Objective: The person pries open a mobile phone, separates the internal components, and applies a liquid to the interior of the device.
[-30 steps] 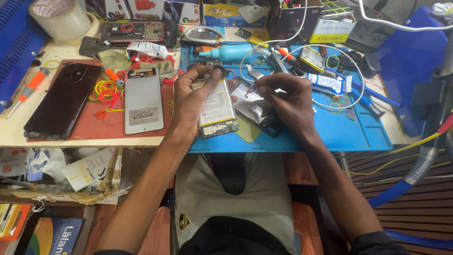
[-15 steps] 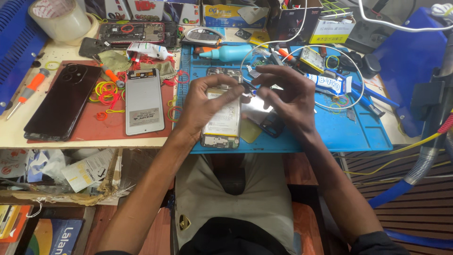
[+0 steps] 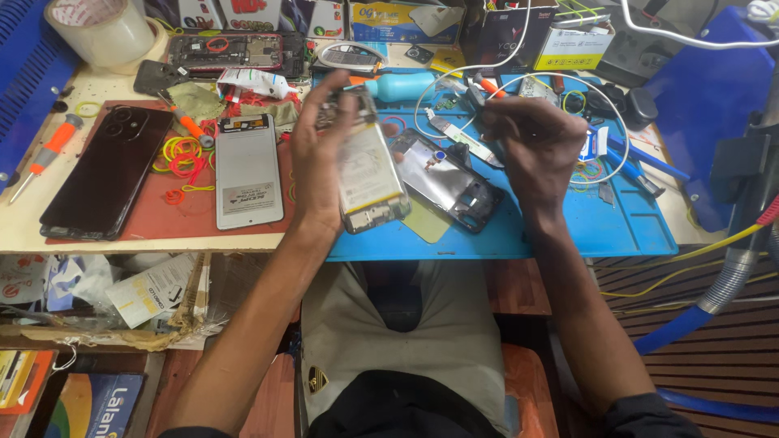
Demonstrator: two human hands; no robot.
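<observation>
The left hand grips an opened phone, fingers curled around its left edge, lifting it tilted above the blue mat's near left part. Just right, a phone frame lies flat on that mat. Farther right, the right hand pinches a small dark part I cannot identify.

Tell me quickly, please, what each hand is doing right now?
Left hand: closed around an opened phone, lifted off the blue mat.
Right hand: fingers pinched together on something small; what it is cannot be told.
</observation>
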